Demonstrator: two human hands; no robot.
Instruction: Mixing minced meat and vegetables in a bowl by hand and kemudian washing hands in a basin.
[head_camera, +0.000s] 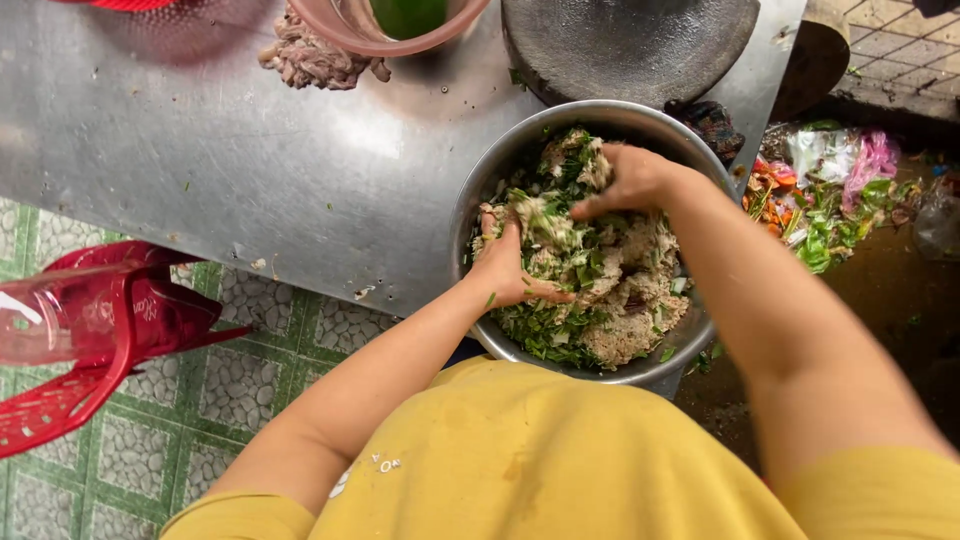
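Two hands (560, 225) amid bowl (480, 190), chair (90, 330).

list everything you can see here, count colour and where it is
metal bowl: one, silver, at the table's near edge
minced mixture: one mass, beige with chopped green herbs, inside the bowl
steel table: one, grey, upper left
meat pile: one, pinkish brown, on the table at top
plastic tub: one, pink, top centre, beside the meat
stone slab: one, dark grey, top, behind the bowl
plastic chair: one, red, on the green tiled floor at left
vegetable scraps: one heap, green, orange and pink, on the ground at right
left hand: in the mixture, bowl's left side
right hand: pressing the mixture, bowl's top
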